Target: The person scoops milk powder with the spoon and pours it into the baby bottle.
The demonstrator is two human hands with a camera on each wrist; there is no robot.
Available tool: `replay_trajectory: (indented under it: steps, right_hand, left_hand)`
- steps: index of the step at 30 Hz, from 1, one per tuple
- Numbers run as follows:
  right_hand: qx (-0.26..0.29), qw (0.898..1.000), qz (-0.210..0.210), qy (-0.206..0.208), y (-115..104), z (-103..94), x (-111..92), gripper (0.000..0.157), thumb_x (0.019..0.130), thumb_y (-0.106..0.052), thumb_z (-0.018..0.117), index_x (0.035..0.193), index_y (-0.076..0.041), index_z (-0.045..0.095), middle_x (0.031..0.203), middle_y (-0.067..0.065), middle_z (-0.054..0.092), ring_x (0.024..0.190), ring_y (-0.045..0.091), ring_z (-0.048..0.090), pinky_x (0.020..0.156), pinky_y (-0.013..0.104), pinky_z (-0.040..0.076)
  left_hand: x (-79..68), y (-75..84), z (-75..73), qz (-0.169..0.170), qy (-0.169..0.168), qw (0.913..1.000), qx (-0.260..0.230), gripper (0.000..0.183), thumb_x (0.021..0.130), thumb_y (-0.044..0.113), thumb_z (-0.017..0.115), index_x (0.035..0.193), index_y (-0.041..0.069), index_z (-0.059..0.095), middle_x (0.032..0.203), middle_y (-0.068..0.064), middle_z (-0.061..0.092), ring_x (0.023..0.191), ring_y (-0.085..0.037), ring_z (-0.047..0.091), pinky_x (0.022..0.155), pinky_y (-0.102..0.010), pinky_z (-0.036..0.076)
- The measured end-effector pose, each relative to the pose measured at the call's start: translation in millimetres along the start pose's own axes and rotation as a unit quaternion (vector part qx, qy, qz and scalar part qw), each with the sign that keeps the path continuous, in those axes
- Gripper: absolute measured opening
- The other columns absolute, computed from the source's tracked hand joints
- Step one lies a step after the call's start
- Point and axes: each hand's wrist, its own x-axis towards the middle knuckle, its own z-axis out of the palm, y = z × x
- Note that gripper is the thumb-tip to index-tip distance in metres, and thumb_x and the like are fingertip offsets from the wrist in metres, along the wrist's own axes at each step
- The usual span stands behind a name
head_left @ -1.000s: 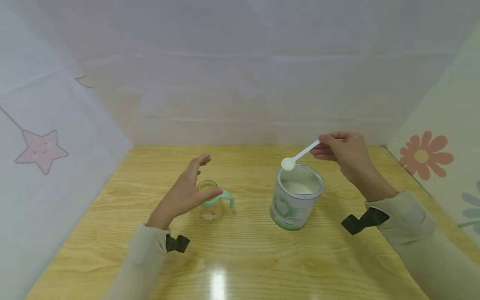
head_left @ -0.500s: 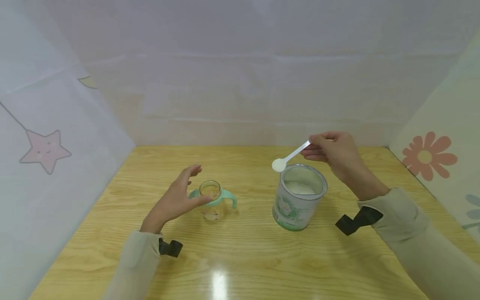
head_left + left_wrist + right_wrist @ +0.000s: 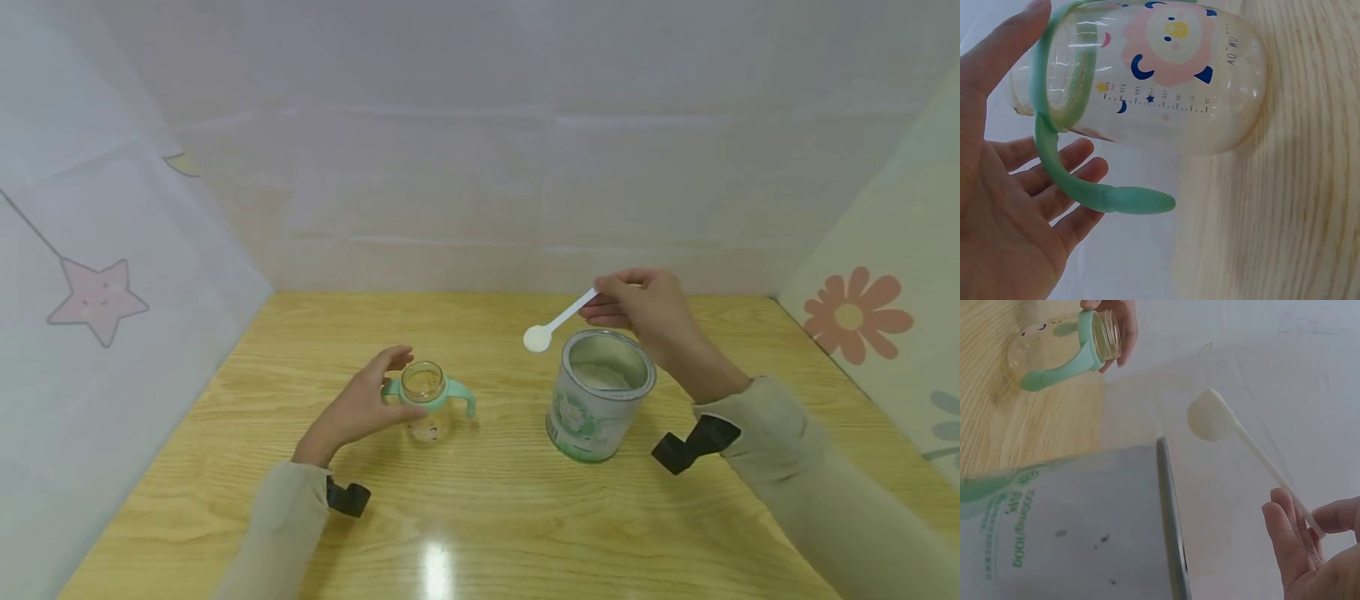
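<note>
One white scoop (image 3: 537, 338) is extending from the right hand (image 3: 647, 310), which is pinching its handle above the table (image 3: 495, 508) beside the tin (image 3: 588, 422). Nearer the table's left edge, the bottle (image 3: 435, 402) is standing upright, the left hand (image 3: 356, 406) spreading thumb and fingers around its collar.

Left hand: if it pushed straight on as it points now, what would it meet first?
Likely the bottle, its near green handle first, as that juts toward the left hand. Depth is unclear; they may already touch.
</note>
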Motion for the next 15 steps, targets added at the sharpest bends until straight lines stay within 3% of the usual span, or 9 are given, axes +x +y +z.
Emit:
replay_trajectory:
  steps: [5, 11, 15]
  right_hand:
    - [-0.022, 1.000, 0.001, -0.006, 1.0, 9.6, 0.5, 0.013, 0.095, -0.007, 0.054, 0.101, 0.004, 0.054, 0.068, 0.001, 0.070, 0.066, 0.012, 0.070, 0.066, 0.023, 0.057]
    - [-0.026, 1.000, 0.003, -0.008, 1.4, 23.8, 2.9, 0.013, 0.095, -0.007, 0.053, 0.101, 0.005, 0.055, 0.066, 0.001, 0.069, 0.064, 0.011, 0.070, 0.065, 0.024, 0.057]
    - [-0.037, 0.999, 0.001, -0.013, 2.6, 33.2, 4.0, 0.015, 0.096, -0.007, 0.052, 0.102, 0.007, 0.055, 0.066, 0.000, 0.069, 0.065, 0.010, 0.070, 0.067, 0.024, 0.057]
  left_hand:
    - [1.5, -2.8, 3.4, -0.013, -0.012, 0.9998, -0.002, 0.085, 0.079, 0.038, 0.077, 0.146, 0.012, 0.032, 0.145, -0.014, 0.041, 0.127, -0.037, 0.045, 0.099, -0.052, 0.043]
    - [2.0, -3.0, 4.7, -0.003, -0.019, 0.9998, -0.006, 0.071, 0.080, 0.038, 0.077, 0.138, 0.013, 0.045, 0.128, -0.010, 0.057, 0.114, -0.029, 0.055, 0.095, -0.050, 0.046]
    - [2.2, -3.9, 4.6, -0.003, -0.019, 0.9998, -0.008, 0.071, 0.080, 0.038, 0.077, 0.138, 0.013, 0.046, 0.127, -0.009, 0.058, 0.114, -0.028, 0.056, 0.094, -0.050, 0.046]
